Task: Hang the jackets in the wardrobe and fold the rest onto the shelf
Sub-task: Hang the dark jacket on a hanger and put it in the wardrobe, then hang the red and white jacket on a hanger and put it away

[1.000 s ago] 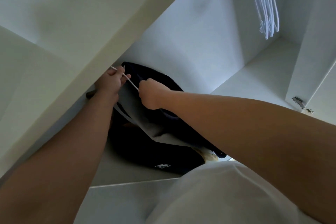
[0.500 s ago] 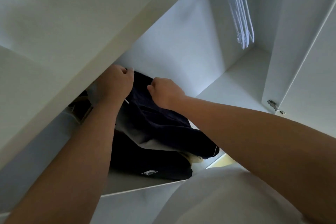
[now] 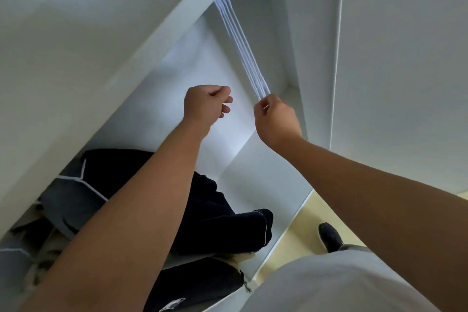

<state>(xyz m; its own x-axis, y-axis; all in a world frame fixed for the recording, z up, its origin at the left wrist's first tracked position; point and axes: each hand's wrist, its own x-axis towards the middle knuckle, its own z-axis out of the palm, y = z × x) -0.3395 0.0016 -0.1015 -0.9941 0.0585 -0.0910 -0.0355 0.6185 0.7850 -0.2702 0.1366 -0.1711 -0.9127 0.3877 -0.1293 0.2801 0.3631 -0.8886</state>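
Observation:
Several white hangers (image 3: 240, 43) hang inside the white wardrobe. My right hand (image 3: 274, 116) pinches the lower end of the hangers. My left hand (image 3: 206, 104) is raised beside it with fingers curled and holds nothing. Below my arms a dark navy garment (image 3: 215, 215) with white piping lies in a heap on the shelf (image 3: 253, 159). A grey garment (image 3: 68, 197) with a white line lies at its left. Another dark folded piece with a small white patch (image 3: 202, 284) sits on the level below.
The wardrobe's side panel (image 3: 316, 45) and open door (image 3: 405, 58) stand at the right. A slanted white board (image 3: 101, 45) crosses the upper left. Yellow floor (image 3: 304, 223) and my dark shoe (image 3: 329, 235) show at the lower right.
Both hands have let go of the dark garment on the shelf and risen. My right hand now pinches the hangers; the view has tilted down.

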